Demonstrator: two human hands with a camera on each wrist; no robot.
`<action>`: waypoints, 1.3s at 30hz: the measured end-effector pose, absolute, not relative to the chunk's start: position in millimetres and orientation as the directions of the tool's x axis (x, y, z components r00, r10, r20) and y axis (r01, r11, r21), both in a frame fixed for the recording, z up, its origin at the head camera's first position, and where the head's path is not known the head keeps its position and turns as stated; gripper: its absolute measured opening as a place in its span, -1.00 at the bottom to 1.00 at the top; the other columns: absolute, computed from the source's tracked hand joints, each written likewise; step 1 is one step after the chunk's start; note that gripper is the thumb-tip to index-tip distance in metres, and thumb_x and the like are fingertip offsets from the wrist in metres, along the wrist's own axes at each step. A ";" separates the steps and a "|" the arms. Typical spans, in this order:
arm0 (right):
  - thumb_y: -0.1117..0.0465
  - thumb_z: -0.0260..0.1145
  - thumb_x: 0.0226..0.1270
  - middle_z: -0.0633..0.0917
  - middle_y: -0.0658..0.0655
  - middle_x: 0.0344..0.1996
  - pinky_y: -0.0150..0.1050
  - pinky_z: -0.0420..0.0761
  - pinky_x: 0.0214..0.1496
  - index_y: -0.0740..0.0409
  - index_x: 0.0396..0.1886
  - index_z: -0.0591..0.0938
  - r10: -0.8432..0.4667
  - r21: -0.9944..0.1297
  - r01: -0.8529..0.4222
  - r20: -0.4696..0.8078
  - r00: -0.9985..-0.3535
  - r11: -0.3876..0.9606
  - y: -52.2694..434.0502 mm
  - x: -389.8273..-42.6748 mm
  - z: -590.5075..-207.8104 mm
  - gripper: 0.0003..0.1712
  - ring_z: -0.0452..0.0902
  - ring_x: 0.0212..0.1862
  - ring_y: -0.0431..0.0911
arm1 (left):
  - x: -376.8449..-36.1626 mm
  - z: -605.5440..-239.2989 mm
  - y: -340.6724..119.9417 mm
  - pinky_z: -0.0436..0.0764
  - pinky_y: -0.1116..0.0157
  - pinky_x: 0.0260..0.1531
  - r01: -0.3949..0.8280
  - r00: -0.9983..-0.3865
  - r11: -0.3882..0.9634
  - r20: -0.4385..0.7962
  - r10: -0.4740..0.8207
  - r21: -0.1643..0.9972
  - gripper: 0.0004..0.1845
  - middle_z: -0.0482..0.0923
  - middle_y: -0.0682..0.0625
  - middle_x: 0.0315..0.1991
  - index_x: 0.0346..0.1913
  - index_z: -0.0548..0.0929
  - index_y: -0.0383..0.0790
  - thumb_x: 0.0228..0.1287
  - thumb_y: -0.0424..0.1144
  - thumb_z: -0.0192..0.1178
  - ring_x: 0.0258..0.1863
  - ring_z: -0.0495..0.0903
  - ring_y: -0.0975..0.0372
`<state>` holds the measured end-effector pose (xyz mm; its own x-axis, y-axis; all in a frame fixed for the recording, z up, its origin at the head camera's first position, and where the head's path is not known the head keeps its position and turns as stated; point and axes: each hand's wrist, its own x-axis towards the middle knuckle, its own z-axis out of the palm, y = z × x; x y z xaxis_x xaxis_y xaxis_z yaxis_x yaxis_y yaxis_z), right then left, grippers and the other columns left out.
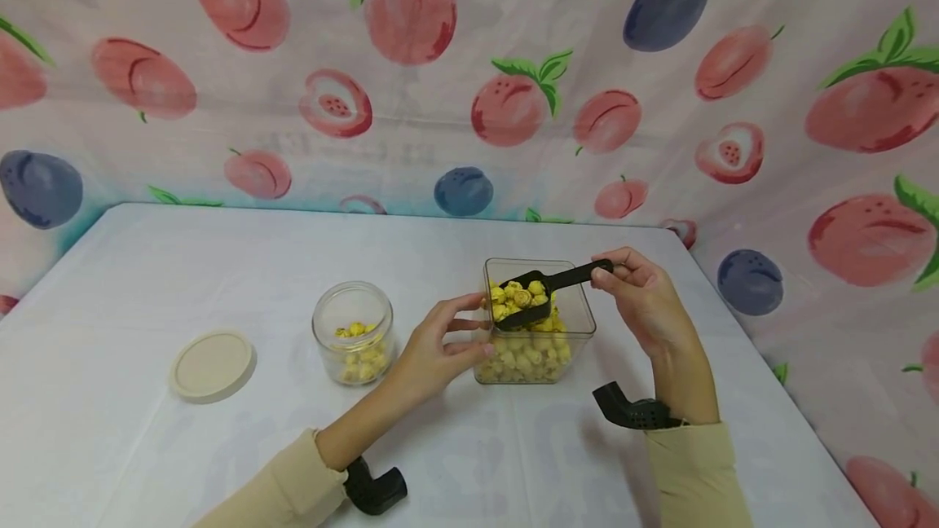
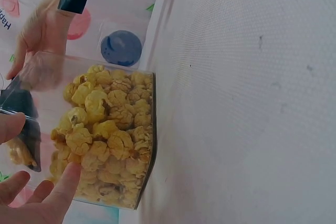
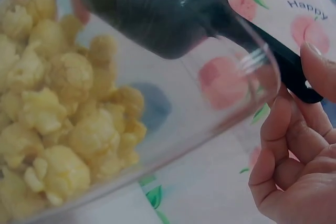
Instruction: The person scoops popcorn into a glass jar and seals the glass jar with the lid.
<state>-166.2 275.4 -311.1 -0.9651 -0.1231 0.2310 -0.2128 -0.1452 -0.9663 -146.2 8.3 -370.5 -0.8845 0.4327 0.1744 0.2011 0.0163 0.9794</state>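
A clear square container (image 1: 579, 324) of yellow popcorn (image 1: 528, 357) stands on the white table. My right hand (image 1: 610, 270) pinches the handle of a black scoop (image 1: 546, 288), which hangs over the container heaped with popcorn. My left hand (image 1: 478, 326) rests with straight fingers against the container's left wall. In the left wrist view, those fingers (image 2: 65, 182) touch the clear wall beside the popcorn (image 2: 110, 124). The right wrist view shows the scoop (image 3: 157, 19) through the container's wall, with my right hand's fingers (image 3: 294, 145) curled at its handle.
A small glass jar (image 1: 353, 332) with a little popcorn stands left of the container. Its round cream lid (image 1: 213, 364) lies flat farther left. A fruit-print cloth (image 1: 469, 80) hangs behind and to the right of the table.
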 end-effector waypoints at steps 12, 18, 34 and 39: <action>0.48 0.17 0.26 0.69 0.00 -0.49 -0.42 0.49 -0.18 0.13 -0.30 0.64 -0.060 -0.930 -0.104 0.134 -0.989 -0.354 284.9 -176.9 -330.6 -0.79 0.56 -0.40 -0.19 | -145.8 -371.9 7.7 0.57 0.34 0.02 0.194 -0.882 0.010 0.170 0.439 0.981 -0.32 0.21 -0.11 0.31 0.36 0.24 -0.14 0.18 -0.31 0.25 0.15 0.43 0.00; 0.48 0.14 0.28 0.68 0.03 -0.46 -0.41 0.51 -0.17 0.15 -0.28 0.64 -0.083 -0.909 -0.071 0.114 -0.990 -0.410 288.7 -180.7 -336.8 -0.78 0.56 -0.36 -0.17 | -145.5 -371.2 7.4 0.57 0.35 0.02 0.197 -0.882 0.008 0.174 0.439 0.980 -0.33 0.22 -0.11 0.30 0.35 0.25 -0.13 0.18 -0.31 0.25 0.16 0.42 0.00; 0.48 0.08 0.32 0.68 0.10 -0.43 -0.36 0.53 -0.19 0.22 -0.24 0.62 -0.090 -0.843 -0.072 0.141 -0.986 -0.533 291.4 -180.2 -335.2 -0.79 0.58 -0.33 -0.12 | -145.5 -371.5 7.0 0.57 0.32 0.03 0.198 -0.881 0.015 0.172 0.440 0.980 -0.33 0.23 -0.10 0.29 0.35 0.25 -0.11 0.19 -0.29 0.24 0.16 0.42 0.01; 0.49 0.08 0.32 0.69 0.12 -0.44 -0.35 0.56 -0.17 0.25 -0.24 0.61 -0.085 -0.817 -0.097 0.176 -0.981 -0.569 288.9 -178.1 -330.9 -0.80 0.60 -0.33 -0.11 | -145.6 -371.2 6.2 0.57 0.27 0.05 0.200 -0.882 0.038 0.163 0.443 0.979 -0.32 0.24 -0.08 0.29 0.36 0.24 -0.11 0.19 -0.28 0.25 0.16 0.42 0.02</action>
<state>-178.1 288.9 -330.9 -0.9807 -0.0852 0.1757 -0.0969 -0.5686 -0.8169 -145.6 6.2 -371.2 -0.8818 0.4426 0.1626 0.1999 0.0384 0.9791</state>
